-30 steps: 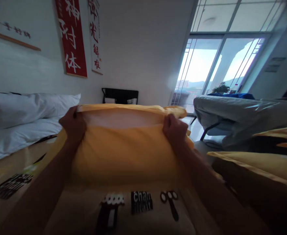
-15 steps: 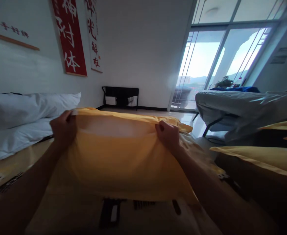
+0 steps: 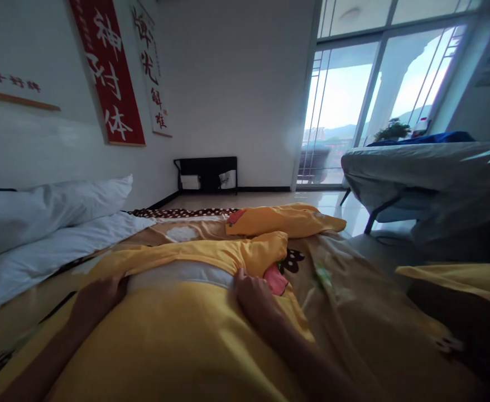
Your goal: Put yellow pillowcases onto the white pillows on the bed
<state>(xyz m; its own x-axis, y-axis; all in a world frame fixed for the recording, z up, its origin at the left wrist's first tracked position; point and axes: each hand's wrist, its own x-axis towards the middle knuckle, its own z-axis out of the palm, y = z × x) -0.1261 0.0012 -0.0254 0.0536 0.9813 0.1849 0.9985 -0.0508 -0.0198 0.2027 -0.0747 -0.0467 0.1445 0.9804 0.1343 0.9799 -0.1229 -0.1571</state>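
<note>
1. The person's left hand (image 3: 96, 296) lies on the left end of the open edge of a yellow pillowcase (image 3: 178, 346), fingers curled over the cloth at the mouth; it looks closed on the edge, though the fingertips are hidden in the fold.
2. The right hand (image 3: 255, 296) rests at the right end of the same opening, fingers bent down onto the yellow cloth and closed on its edge.
3. Between the two hands a white pillow (image 3: 182, 273) shows as a pale strip inside the mouth of the pillowcase.
4. The pillowcase lies flat on the bed (image 3: 354, 335), near the camera and in the middle of the view, filling the space between both forearms.
5. The far flap of the pillowcase is folded back just beyond the hands, with a pink patch and a dark printed shape just right of the right hand.
6. A second yellow pillow (image 3: 282, 220) lies farther off on the bed, right of centre, apart from the one in hand.
7. Two white pillows (image 3: 48, 209) are stacked on the left, against the wall.
8. On the wall at the far left hang a red banner (image 3: 106, 72) with white characters and a white scroll (image 3: 150, 67) beside it.
9. A low black rack (image 3: 206, 173) stands on the floor against the far wall.
10. On the right, a grey covered table (image 3: 429, 173) stands before a large glass door (image 3: 354, 100).
</note>
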